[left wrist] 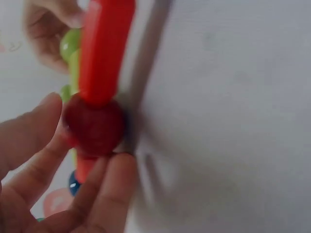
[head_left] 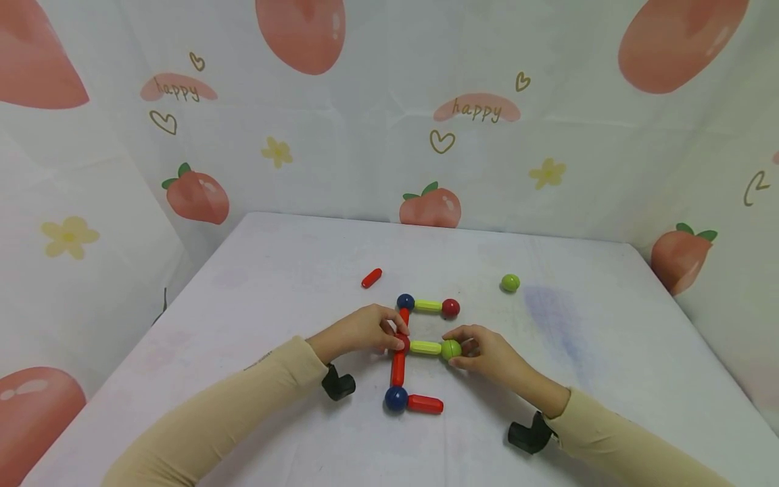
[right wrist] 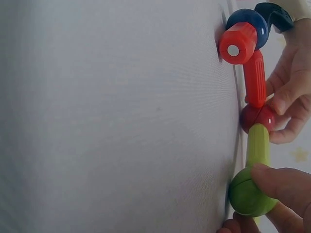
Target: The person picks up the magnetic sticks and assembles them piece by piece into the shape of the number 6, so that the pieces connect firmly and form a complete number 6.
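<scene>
A toy of balls and building rods lies on the table in an E-like shape. My left hand [head_left: 369,329] pinches the red ball [left wrist: 95,125] at its middle joint. With thumb and fingers, my right hand [head_left: 491,350] holds a green ball [right wrist: 250,194] at the end of the middle yellow-green rod [head_left: 425,348], whose other end meets that red ball. Red rods run from the middle joint to a far blue ball [head_left: 405,302] and a near blue ball [head_left: 396,398]. The far one carries a yellow-green rod [head_left: 428,306] tipped with another red ball [head_left: 450,308].
From the near blue ball a red rod [head_left: 425,404] points right, its free end showing a pale disc in the right wrist view. A loose red rod [head_left: 372,278] lies farther back; a loose green ball [head_left: 510,283] sits back right. A patterned cloth [head_left: 365,149] hangs behind the table.
</scene>
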